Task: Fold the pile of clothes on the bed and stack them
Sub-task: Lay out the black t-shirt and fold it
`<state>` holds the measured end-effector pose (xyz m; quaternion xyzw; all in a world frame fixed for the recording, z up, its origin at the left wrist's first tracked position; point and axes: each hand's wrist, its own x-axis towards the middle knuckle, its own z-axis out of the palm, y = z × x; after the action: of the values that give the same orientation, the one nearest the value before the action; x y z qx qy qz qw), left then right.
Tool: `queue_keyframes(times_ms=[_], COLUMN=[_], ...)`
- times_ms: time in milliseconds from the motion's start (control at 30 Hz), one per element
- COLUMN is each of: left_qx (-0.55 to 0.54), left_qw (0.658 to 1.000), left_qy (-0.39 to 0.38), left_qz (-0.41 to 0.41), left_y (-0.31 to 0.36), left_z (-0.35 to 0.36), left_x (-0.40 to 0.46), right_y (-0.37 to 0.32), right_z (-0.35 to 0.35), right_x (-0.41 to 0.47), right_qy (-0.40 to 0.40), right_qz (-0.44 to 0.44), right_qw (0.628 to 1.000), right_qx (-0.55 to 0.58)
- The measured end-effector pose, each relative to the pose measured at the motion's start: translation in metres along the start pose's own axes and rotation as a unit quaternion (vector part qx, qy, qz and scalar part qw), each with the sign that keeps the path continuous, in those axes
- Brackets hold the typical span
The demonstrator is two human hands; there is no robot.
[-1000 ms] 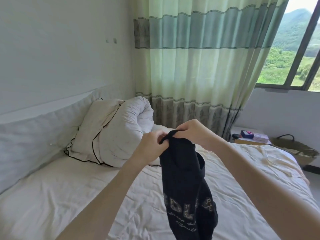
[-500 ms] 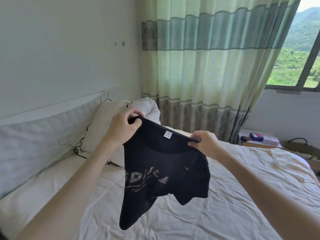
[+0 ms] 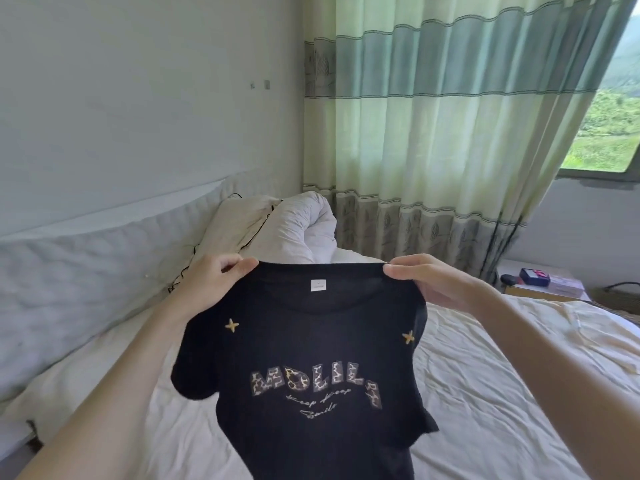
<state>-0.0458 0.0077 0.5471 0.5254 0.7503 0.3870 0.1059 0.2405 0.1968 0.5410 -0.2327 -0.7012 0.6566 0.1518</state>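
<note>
The black T-shirt (image 3: pixel 311 368) hung spread in the air above the near part of the bed (image 3: pixel 502 393), its printed front toward the camera. The left hand (image 3: pixel 211 285) had its grip pinched on the left shoulder of the shirt, and the right hand (image 3: pixel 436 285) had its grip pinched on the right shoulder. A pillow (image 3: pixel 239 223) and a rolled duvet (image 3: pixel 304 230) lay at the far end, before the curtain (image 3: pixel 450 133).

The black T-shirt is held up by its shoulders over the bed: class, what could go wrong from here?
1. Both hands, left and right, only pinch the black T-shirt at its shoulders; it could slip.
2. Its hem hangs bunched, so laying it on the bed might trap creases.
</note>
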Motion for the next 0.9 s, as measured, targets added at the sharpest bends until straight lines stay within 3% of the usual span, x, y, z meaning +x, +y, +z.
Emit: queue_keyframes(times_ms=[133,233,300,367,500,700,833,900], left_qx=[-0.073,-0.089,-0.075,-0.067,-0.041,-0.046,-0.037,-0.021], left_qw=[0.991,0.979,0.987,0.992,0.992,0.989,0.991,0.994], left_qy=[-0.107,-0.171,-0.123,-0.051,0.036,-0.031,-0.017,0.006], left_qz=[-0.041,-0.067,-0.076,-0.091,-0.111,-0.139,-0.125,-0.105], left_y=[-0.019,-0.032,-0.035,-0.037,-0.052,-0.069,-0.071,-0.064], left_z=[-0.004,-0.004,0.005,0.018,0.046,0.077,0.069,0.061], left_x=[-0.011,-0.021,-0.029,-0.039,-0.076,-0.141,-0.172,-0.178], right_y=[0.000,0.014,0.028,0.045,0.091,0.136,0.132,0.126], right_z=[-0.003,-0.001,0.004,0.013,0.027,0.050,0.062,0.064], right_x=[-0.010,-0.011,-0.009,-0.011,-0.024,-0.064,-0.099,-0.108], right_qy=[-0.083,0.050,0.163,0.219,0.270,0.273,0.209,0.200], right_qz=[0.046,0.029,-0.005,-0.039,-0.054,0.024,0.061,0.056], right_qw=[0.995,0.984,0.940,0.913,0.908,0.930,0.969,0.972], right_qx=[-0.009,-0.169,-0.298,-0.341,-0.317,-0.245,-0.115,-0.112])
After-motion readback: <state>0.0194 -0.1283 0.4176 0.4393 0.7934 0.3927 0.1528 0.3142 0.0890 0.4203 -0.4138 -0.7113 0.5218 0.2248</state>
